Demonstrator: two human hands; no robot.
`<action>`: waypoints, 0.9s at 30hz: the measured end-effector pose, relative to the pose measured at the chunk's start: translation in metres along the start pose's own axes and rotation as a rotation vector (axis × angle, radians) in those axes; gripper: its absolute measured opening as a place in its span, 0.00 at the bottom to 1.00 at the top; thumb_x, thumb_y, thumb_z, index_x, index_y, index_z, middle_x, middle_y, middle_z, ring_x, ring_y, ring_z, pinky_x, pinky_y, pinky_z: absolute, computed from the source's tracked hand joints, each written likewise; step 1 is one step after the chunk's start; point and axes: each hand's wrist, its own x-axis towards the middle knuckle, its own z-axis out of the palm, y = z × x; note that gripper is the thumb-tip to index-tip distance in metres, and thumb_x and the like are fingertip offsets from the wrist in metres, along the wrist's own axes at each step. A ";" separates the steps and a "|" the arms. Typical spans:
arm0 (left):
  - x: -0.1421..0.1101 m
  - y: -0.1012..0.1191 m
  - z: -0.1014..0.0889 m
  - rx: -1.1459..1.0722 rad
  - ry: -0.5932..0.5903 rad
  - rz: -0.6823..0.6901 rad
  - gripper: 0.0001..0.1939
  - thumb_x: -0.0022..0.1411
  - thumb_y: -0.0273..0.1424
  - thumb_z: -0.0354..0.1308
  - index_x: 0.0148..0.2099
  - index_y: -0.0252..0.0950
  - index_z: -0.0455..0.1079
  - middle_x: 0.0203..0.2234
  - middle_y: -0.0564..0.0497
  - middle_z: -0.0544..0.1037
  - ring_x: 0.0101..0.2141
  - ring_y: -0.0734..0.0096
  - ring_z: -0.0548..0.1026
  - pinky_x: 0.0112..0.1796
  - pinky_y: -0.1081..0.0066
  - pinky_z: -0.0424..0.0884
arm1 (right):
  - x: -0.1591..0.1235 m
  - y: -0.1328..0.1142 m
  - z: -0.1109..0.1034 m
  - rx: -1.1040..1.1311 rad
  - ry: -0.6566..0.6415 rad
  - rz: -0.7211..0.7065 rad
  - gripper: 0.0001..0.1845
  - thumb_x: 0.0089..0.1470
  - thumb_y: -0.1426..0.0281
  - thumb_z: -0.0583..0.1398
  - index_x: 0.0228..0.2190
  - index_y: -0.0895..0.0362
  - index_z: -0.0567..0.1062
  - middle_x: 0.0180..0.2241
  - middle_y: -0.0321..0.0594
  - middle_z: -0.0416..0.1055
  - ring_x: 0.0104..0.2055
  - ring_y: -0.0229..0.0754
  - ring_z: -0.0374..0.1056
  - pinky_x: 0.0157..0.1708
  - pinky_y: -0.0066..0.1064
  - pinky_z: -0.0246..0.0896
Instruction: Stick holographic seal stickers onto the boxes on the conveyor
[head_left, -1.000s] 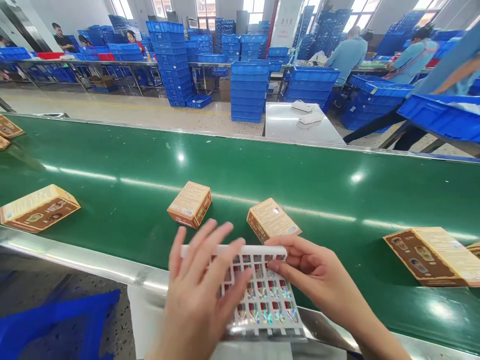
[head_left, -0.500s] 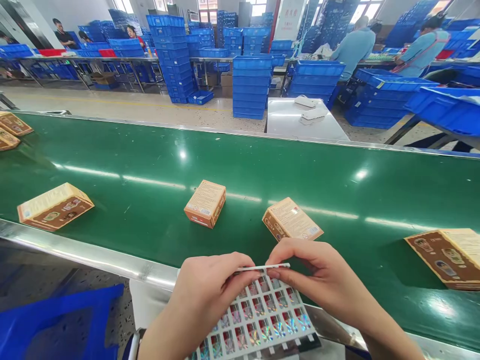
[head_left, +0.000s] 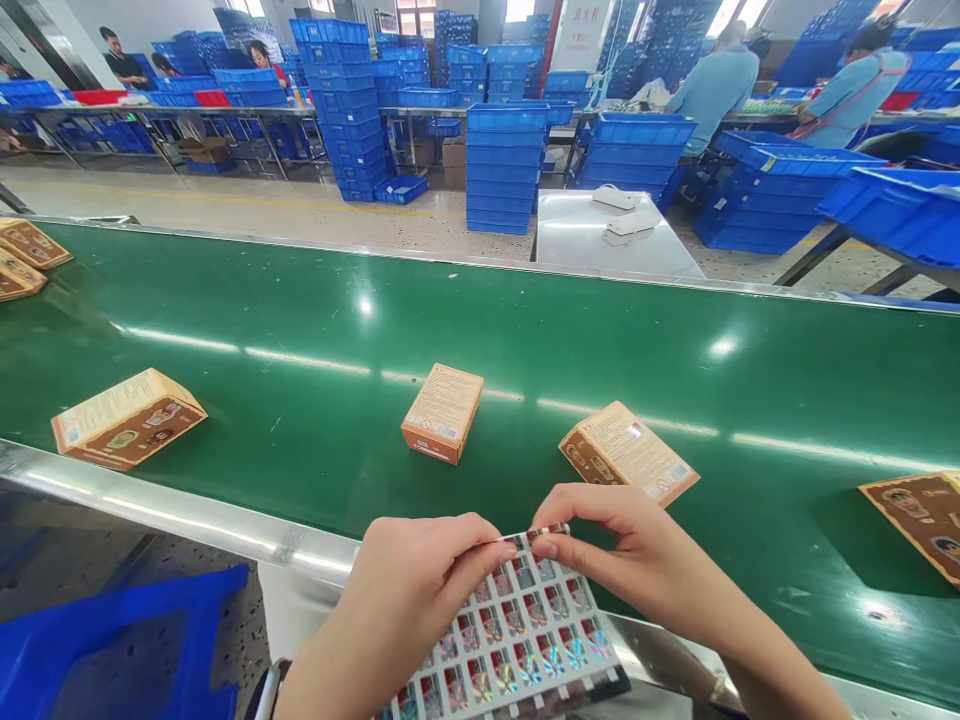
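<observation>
A sheet of shiny holographic stickers [head_left: 517,640] in a white grid is tilted toward me at the belt's near edge. My left hand [head_left: 420,590] pinches its top edge between thumb and fingers. Close beside it, my right hand [head_left: 615,545] grips the same edge, thumb below and fingers above, where the top strip is bent over. Just beyond my right hand lies a brown and cream box [head_left: 630,450], partly covered by the fingers. A smaller upright box [head_left: 444,412] stands left of that one.
The green conveyor belt [head_left: 285,300] runs across in front of me. More boxes lie on it at left [head_left: 131,420] and right [head_left: 922,515]. Behind are stacked blue crates [head_left: 506,165], a metal table [head_left: 619,240] and several people. A blue plastic frame [head_left: 135,640] is at lower left.
The boxes on the belt have shifted to the right. Both hands keep hold of the sticker sheet; its folded top strip has tilted, showing more of its printed face.
</observation>
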 end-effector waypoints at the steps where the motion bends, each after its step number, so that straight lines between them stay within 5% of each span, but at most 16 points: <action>1: 0.000 -0.001 0.000 0.006 -0.002 -0.011 0.12 0.72 0.35 0.53 0.36 0.41 0.74 0.25 0.60 0.79 0.25 0.76 0.75 0.27 0.75 0.61 | 0.000 0.000 -0.003 -0.044 0.002 -0.020 0.07 0.62 0.64 0.62 0.34 0.50 0.79 0.34 0.34 0.78 0.37 0.40 0.73 0.35 0.28 0.68; 6: 0.001 -0.006 0.003 0.068 0.005 -0.003 0.12 0.73 0.35 0.52 0.37 0.41 0.73 0.26 0.60 0.81 0.25 0.75 0.76 0.27 0.74 0.61 | -0.002 -0.002 -0.016 -0.426 0.147 -0.288 0.09 0.63 0.65 0.62 0.46 0.48 0.76 0.47 0.39 0.77 0.49 0.45 0.72 0.49 0.37 0.69; 12: 0.005 -0.005 0.005 0.091 0.024 -0.005 0.11 0.73 0.35 0.52 0.38 0.41 0.73 0.27 0.60 0.81 0.26 0.72 0.78 0.28 0.73 0.63 | -0.006 -0.005 -0.014 -0.753 0.115 -0.490 0.09 0.65 0.75 0.58 0.43 0.52 0.75 0.52 0.44 0.74 0.58 0.51 0.66 0.53 0.46 0.64; 17: 0.008 -0.011 0.000 0.051 0.047 -0.063 0.10 0.70 0.34 0.56 0.36 0.42 0.76 0.27 0.58 0.82 0.28 0.70 0.78 0.29 0.71 0.69 | 0.003 0.006 -0.018 -0.392 0.206 -0.391 0.04 0.63 0.69 0.60 0.36 0.49 0.76 0.48 0.41 0.76 0.55 0.50 0.70 0.53 0.45 0.67; 20: 0.016 -0.019 -0.003 0.036 0.111 0.048 0.11 0.67 0.31 0.59 0.31 0.41 0.77 0.48 0.52 0.83 0.50 0.57 0.77 0.45 0.61 0.76 | 0.026 0.023 -0.024 0.051 0.421 -0.110 0.07 0.63 0.61 0.60 0.40 0.50 0.74 0.52 0.43 0.74 0.55 0.49 0.71 0.54 0.46 0.67; 23: 0.027 -0.023 -0.005 0.089 0.110 0.149 0.11 0.65 0.29 0.61 0.29 0.41 0.79 0.65 0.52 0.66 0.67 0.44 0.57 0.58 0.39 0.64 | 0.059 0.038 -0.027 0.320 0.523 0.019 0.21 0.60 0.55 0.61 0.51 0.49 0.68 0.60 0.48 0.66 0.59 0.50 0.67 0.57 0.48 0.64; 27: 0.037 -0.021 -0.006 0.141 0.042 0.199 0.10 0.65 0.30 0.62 0.30 0.41 0.80 0.68 0.53 0.61 0.69 0.38 0.49 0.60 0.26 0.50 | 0.093 0.045 -0.027 0.334 0.434 -0.049 0.31 0.54 0.54 0.66 0.54 0.51 0.65 0.56 0.49 0.70 0.59 0.50 0.67 0.60 0.49 0.61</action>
